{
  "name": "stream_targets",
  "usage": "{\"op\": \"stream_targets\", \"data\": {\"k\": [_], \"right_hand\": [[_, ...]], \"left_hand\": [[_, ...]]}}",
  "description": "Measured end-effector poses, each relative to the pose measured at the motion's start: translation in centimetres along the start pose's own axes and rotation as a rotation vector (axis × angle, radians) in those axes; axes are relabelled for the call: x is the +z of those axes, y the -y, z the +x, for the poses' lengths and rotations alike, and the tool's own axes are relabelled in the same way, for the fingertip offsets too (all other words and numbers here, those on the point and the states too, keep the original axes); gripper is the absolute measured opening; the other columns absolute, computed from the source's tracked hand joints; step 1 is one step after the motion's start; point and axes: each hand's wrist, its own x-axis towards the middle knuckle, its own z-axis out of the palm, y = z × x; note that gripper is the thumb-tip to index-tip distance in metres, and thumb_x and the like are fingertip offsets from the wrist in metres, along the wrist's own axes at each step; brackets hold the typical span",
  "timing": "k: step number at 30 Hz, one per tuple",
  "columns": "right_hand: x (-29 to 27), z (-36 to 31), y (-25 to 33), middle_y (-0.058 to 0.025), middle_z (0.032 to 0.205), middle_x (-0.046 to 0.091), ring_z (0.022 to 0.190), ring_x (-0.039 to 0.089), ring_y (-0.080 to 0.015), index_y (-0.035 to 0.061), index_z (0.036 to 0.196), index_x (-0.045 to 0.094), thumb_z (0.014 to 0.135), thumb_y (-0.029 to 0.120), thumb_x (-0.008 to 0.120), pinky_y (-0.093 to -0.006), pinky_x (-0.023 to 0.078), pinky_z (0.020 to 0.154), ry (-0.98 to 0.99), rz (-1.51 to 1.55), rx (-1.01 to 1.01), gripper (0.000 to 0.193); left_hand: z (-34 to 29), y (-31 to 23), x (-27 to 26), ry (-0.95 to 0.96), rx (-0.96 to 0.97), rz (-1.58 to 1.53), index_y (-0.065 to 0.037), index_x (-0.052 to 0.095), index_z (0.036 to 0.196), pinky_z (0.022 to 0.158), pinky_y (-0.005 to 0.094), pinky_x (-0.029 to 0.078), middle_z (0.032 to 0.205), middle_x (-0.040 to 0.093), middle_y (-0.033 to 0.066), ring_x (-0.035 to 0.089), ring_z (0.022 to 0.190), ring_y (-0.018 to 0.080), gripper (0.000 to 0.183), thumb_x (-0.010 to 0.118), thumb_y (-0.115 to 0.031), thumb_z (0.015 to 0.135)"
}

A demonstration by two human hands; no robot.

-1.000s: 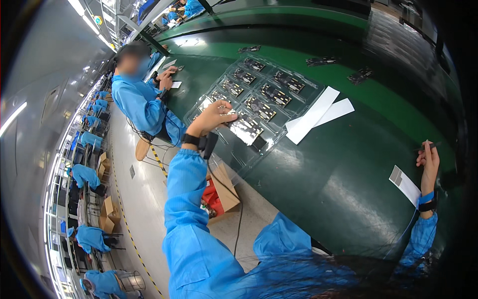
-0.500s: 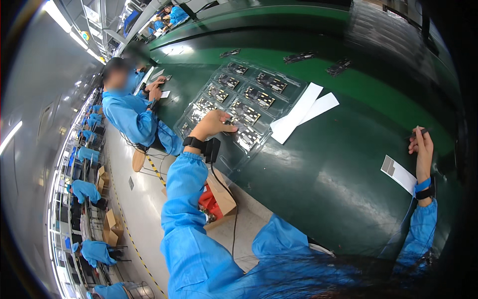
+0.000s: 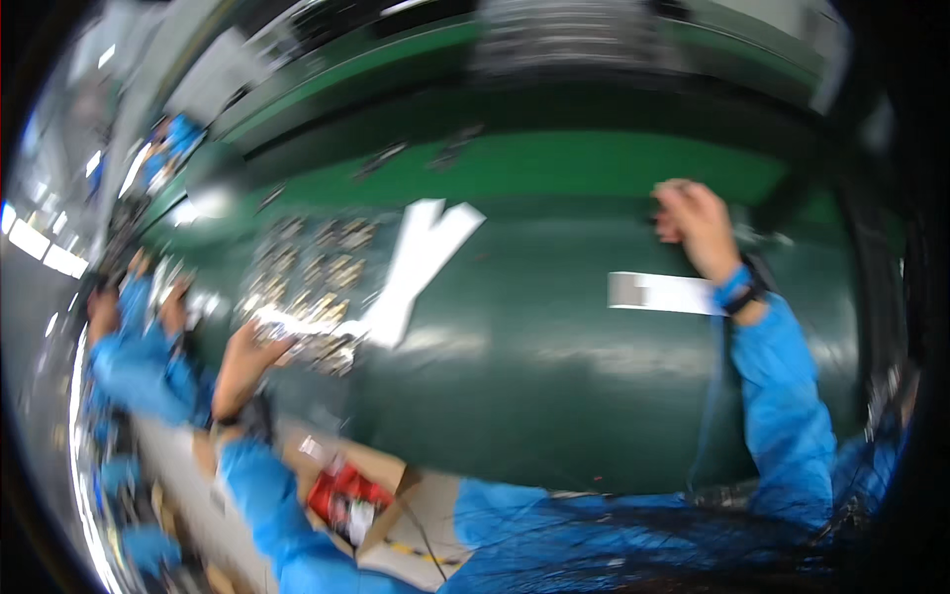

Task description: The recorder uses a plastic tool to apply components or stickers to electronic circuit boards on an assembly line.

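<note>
My left hand is at the near left corner of a clear plastic tray that holds several small circuit boards in rows. Its fingers are smeared by motion, and I cannot tell whether a board is between them. My right hand is raised over the green table, its fingers curled closed. Something small and dark shows at the fingertips, too blurred to name. Below that hand a white strip with a grey end lies on the table, reaching to the wrist band.
Two white paper strips cross beside the tray. Dark boards lie on the lighter green band behind. At the left a co-worker in a blue sleeve works. A cardboard box with red contents stands below the table edge.
The view has swung right, so the tray and my left hand sit further left. My left hand has drawn back from the tray's middle to its near corner. My right hand stays closed.
</note>
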Motion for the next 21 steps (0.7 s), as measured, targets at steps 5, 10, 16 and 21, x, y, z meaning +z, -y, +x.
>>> {"op": "stream_targets", "data": {"k": [5, 10, 16, 21], "right_hand": [[1.8, -0.4, 0.1, -0.0047, 0.086, 0.067, 0.069, 0.063, -0.0095, 0.0024, 0.104, 0.063, 0.1, 0.033, 0.064, -0.0255, 0.053, 0.062, 0.024, 0.111, -0.031, 0.031], [3.6, -4.9, -0.4, -0.0046, 0.085, 0.064, 0.068, 0.061, -0.0092, 0.0051, 0.109, 0.06, 0.102, 0.032, 0.062, -0.0248, 0.05, 0.056, -0.148, 0.365, 0.012, 0.028], [0.9, -8.1, 2.1, -0.0051, 0.086, 0.063, 0.068, 0.061, -0.0093, 0.0043, 0.113, 0.06, 0.102, 0.031, 0.061, -0.0238, 0.049, 0.055, -0.327, 0.473, -0.047, 0.029], [-2.9, -5.3, 2.3, -0.0029, 0.082, 0.063, 0.068, 0.06, -0.0084, 0.0036, 0.114, 0.063, 0.103, 0.027, 0.06, -0.0223, 0.048, 0.056, -0.223, 0.284, -0.067, 0.026]], "left_hand": [[0.1, -4.4, 2.6, -0.195, 0.118, -0.445, 0.002, 0.047, 0.135, 0.078, 0.03, 0.057, 0.114, 0.065, 0.0098, 0.067, 0.098, 0.0175, 0.04, 0.061, -0.001, 0.097], [3.2, -13.5, 18.6, 0.028, 0.237, -0.593, -0.007, 0.044, 0.142, 0.084, 0.0341, 0.056, 0.119, 0.065, 0.0086, 0.066, 0.104, 0.0181, 0.051, 0.067, -0.01, 0.096], [1.5, -18.5, 32.8, 0.445, 0.143, -0.739, -0.002, 0.047, 0.137, 0.093, 0.0402, 0.058, 0.123, 0.062, 0.0104, 0.063, 0.112, 0.0219, 0.044, 0.063, -0.003, 0.097], [2.4, -18.5, 35.6, 0.569, 0.236, -0.532, 0.0, 0.054, 0.131, 0.092, 0.0293, 0.053, 0.121, 0.063, 0.0091, 0.065, 0.108, 0.0168, 0.042, 0.071, -0.003, 0.092]]}}
